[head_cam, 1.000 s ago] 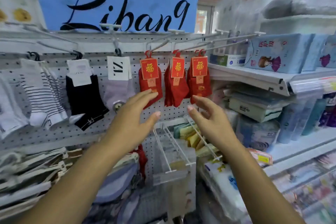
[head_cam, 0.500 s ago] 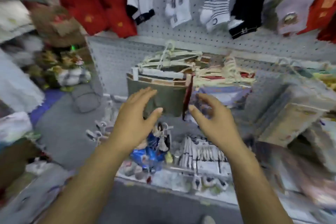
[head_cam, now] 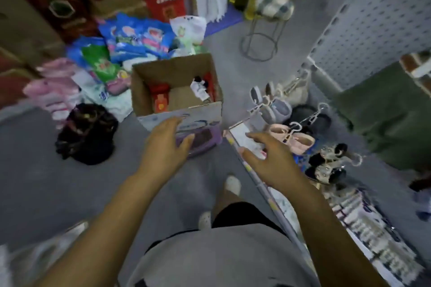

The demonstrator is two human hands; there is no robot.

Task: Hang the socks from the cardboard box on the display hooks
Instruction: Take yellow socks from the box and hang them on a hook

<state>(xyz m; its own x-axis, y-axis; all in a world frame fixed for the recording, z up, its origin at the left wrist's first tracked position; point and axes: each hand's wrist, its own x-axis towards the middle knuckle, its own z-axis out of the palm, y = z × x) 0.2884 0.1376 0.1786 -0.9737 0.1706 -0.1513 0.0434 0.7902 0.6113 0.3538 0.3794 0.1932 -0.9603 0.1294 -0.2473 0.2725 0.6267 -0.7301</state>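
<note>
A second ago the person was looking up at the wall where red socks hung on the hooks, with both hands held up near them. Now the look has swung down to the floor. The hooks are out of the picture.

The cardboard box (head_cam: 163,72) sits open on the grey floor, just in front of the hands. Inside it lies a pack of red socks (head_cam: 159,99) on the left, and a white and black pair (head_cam: 198,88) near the back right. So there are more socks to hang.

The left hand (head_cam: 166,144) is loose, with fingers spread, and holds nothing. It hangs over the near edge of the box. The right hand (head_cam: 268,161) is also loose and empty, a bit to the right, over the low shelf with slippers (head_cam: 291,138).

I think the last pair is done and the person is about to reach down for the next one. The picture is blurry, so the head is moving fast.
</note>
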